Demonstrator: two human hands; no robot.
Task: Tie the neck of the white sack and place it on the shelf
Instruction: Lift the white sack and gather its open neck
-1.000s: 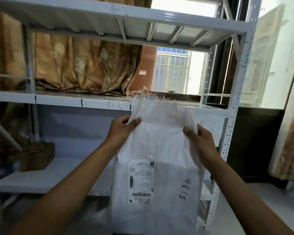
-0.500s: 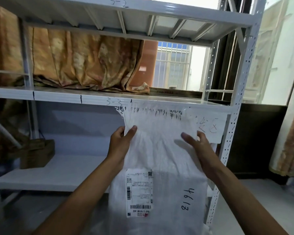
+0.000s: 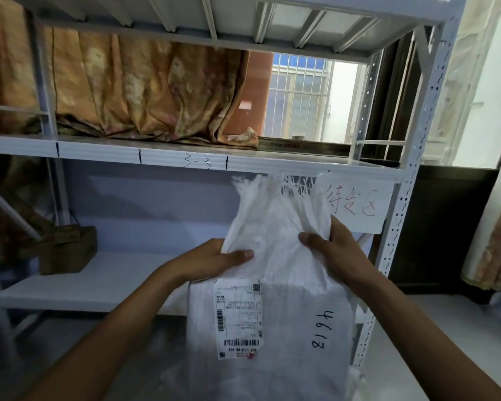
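Close to the camera, in front of the white metal shelf (image 3: 162,153), a white sack (image 3: 275,366) is held upright, a little to the right. It is not on any board of the shelf. Both hands are up at its neck. The left hand (image 3: 214,260) grips the left side of the neck, with its thumb lying across the front and its fingers curled round behind the cloth. The right hand (image 3: 337,251) grips the right side the same way, thumb in front and fingers tucked round the back. Between the two hands the cloth is bunched and wrinkled, but the neck is not yet tied. Above the hands the frayed top edge of the sack sticks up, just under the middle board. A paper label (image 3: 237,316) with bar codes is stuck on the front of the sack, and a black number (image 3: 323,328) is written to the right of it. A white paper sign (image 3: 356,204) with handwriting hangs from the middle board, just right of the sack's top. Far to the left, a brown cardboard box (image 3: 67,250) sits on the low board. An orange-brown cloth (image 3: 145,91) hangs down onto the middle board, with a barred window (image 3: 298,96) to its right.
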